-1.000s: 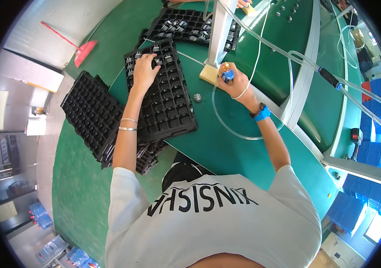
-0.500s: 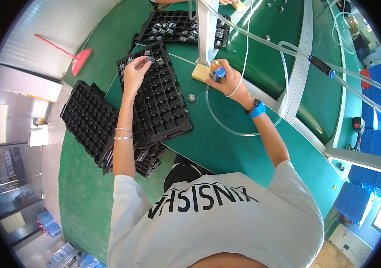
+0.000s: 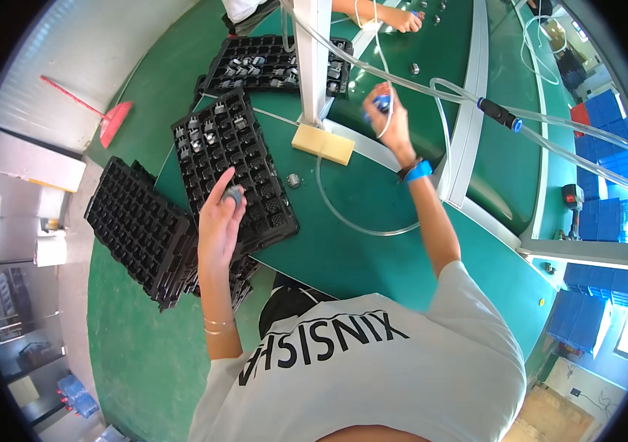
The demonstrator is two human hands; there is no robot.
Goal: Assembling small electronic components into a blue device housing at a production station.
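My left hand [image 3: 219,221] is turned palm up above the near left edge of a black compartment tray [image 3: 284,221]. A small grey metal part [image 3: 233,194] is held in its fingers. Several similar metal parts [image 3: 195,134] sit in cells at the tray's far end, and many nearer cells hold none. My right hand [image 3: 393,121] grips a small blue tool [image 3: 381,103] over the green belt, past the white rail. The fingers partly cover this tool, and its exact kind is unclear. One loose metal part [image 3: 294,180] lies on the green table, right of the tray.
A yellow block [image 3: 323,144] lies at the foot of a white post [image 3: 314,66]. Clear tubing [image 3: 343,214] loops over the table. Stacked black trays [image 3: 137,228] stand at left. Beyond are another filled tray [image 3: 218,77] and a co-worker's hand [image 3: 406,20] at the belt.
My left hand has drawn back from the tray's far cells and turned upward with a grey part. My right hand has moved away from the yellow block, out over the belt, carrying the blue tool.
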